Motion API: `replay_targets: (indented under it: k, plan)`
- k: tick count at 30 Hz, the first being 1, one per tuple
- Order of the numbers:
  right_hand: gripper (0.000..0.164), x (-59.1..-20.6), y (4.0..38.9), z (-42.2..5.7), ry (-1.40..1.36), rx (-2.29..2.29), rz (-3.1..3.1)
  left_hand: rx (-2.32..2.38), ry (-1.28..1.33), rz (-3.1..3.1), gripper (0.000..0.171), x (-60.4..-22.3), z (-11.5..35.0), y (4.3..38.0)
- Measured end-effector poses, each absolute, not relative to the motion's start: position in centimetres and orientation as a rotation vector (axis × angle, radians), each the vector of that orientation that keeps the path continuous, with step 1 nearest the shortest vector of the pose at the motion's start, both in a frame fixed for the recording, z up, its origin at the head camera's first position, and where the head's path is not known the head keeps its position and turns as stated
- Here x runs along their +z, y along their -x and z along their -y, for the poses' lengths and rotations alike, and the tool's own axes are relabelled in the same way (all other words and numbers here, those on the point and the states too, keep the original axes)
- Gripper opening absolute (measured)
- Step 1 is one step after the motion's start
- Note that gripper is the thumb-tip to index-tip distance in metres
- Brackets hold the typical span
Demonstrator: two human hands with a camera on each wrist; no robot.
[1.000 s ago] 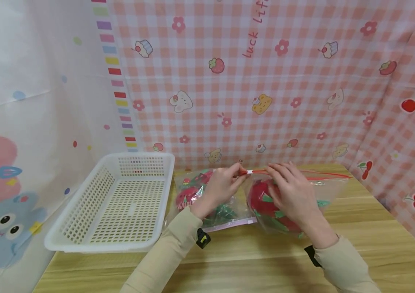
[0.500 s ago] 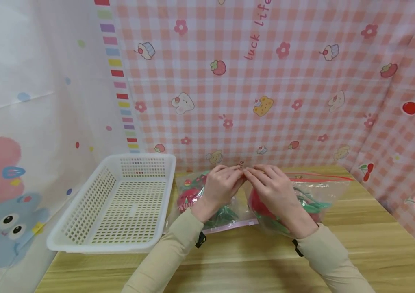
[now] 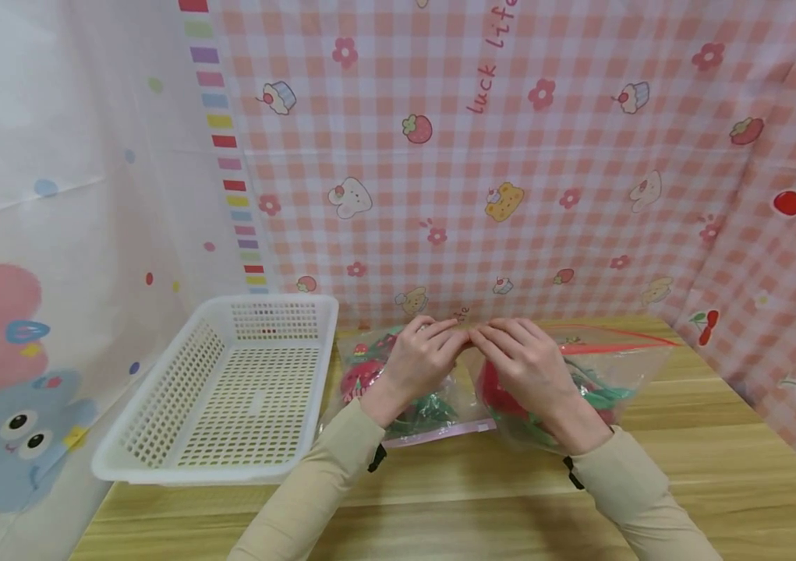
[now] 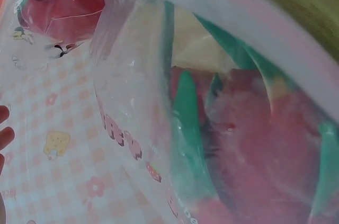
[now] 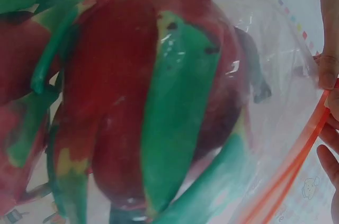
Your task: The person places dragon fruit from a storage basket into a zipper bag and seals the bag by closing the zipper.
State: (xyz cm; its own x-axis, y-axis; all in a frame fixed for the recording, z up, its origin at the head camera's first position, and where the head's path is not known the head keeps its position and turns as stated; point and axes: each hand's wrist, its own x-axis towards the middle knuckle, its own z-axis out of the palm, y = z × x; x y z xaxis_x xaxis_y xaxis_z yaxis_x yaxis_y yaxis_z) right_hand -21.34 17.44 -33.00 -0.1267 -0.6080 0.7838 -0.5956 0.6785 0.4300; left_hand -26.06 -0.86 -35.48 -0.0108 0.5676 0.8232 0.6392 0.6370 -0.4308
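Observation:
A clear zip bag [image 3: 643, 370] with a red zip strip [image 3: 608, 347] lies on the right, holding red dragon fruit [image 5: 122, 91] with green scales. My left hand [image 3: 417, 362] and right hand [image 3: 529, 370] meet at the left end of that strip, fingertips together, pinching it. The exact grip is hidden behind the knuckles in the head view; in the right wrist view fingers pinch the red strip at the right edge. Under my left hand lies a second zip bag [image 3: 464, 393] with a lilac strip [image 3: 440, 432], also containing dragon fruit [image 4: 265, 144].
A white perforated plastic basket [image 3: 309, 389] stands left of the bags, with nothing in it. The wooden table [image 3: 454, 506] ends at a pink checked cloth [image 3: 383, 195] behind and to the right. A white patterned cloth hangs at the left.
My right hand has slid left along the red strip until its fingertips reach my left hand's, covering the white slider. In the last half second both hands stay nearly still.

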Motion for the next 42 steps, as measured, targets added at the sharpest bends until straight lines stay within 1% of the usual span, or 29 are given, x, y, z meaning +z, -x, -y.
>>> replay_targets:
  k: [1, 5, 7, 9, 13, 15, 21, 29, 34, 36, 40, 42]
  plan:
    - [0.040, -33.0, 21.3, -17.5, -0.964, -0.010, 1.796, -0.073, 1.001, 1.676, 0.014, -35.5, 0.8, 26.1]
    - [0.018, -33.1, 21.3, -17.9, -0.987, 0.024, 1.794, -0.059, 1.008, 1.683, 0.010, -35.5, 0.6, 26.0]
    - [0.016, -33.1, 21.2, -18.1, -0.995, 0.040, 1.797, -0.059, 1.009, 1.684, 0.008, -35.5, 0.4, 26.0]
    - [0.017, -33.2, 21.2, -18.2, -0.994, 0.044, 1.805, -0.063, 1.009, 1.687, 0.008, -35.5, 0.3, 26.0]
    - [0.038, -33.3, 21.2, -18.6, -0.977, 0.027, 1.827, -0.082, 0.999, 1.703, 0.007, -35.6, 0.4, 26.0]
    - [0.042, -33.3, 21.1, -19.0, -0.963, 0.013, 1.845, -0.102, 0.999, 1.713, 0.009, -35.7, 0.6, 26.0]
    - [0.039, -33.6, 20.8, -21.4, -0.909, 0.015, 1.862, -0.140, 1.025, 1.709, 0.010, -36.1, 1.1, 26.2]
    - [0.040, -33.8, 20.3, -25.5, -0.822, -0.018, 1.799, -0.133, 1.028, 1.705, 0.007, -36.2, 1.4, 26.4]
    - [0.041, -34.2, 19.8, -28.3, -0.764, -0.009, 1.816, -0.139, 1.024, 1.701, 0.013, -36.2, 1.5, 26.4]
    - [0.038, -34.3, 19.7, -29.4, -0.737, -0.001, 1.828, -0.137, 1.026, 1.698, 0.015, -36.3, 1.5, 26.4]
    - [0.019, -34.5, 19.5, -31.3, -0.651, 0.031, 1.836, -0.143, 1.021, 1.698, 0.018, -36.2, 1.5, 26.4]
    - [0.017, -34.5, 19.3, -32.2, -0.607, 0.049, 1.844, -0.149, 1.019, 1.700, 0.020, -36.3, 1.5, 26.5]
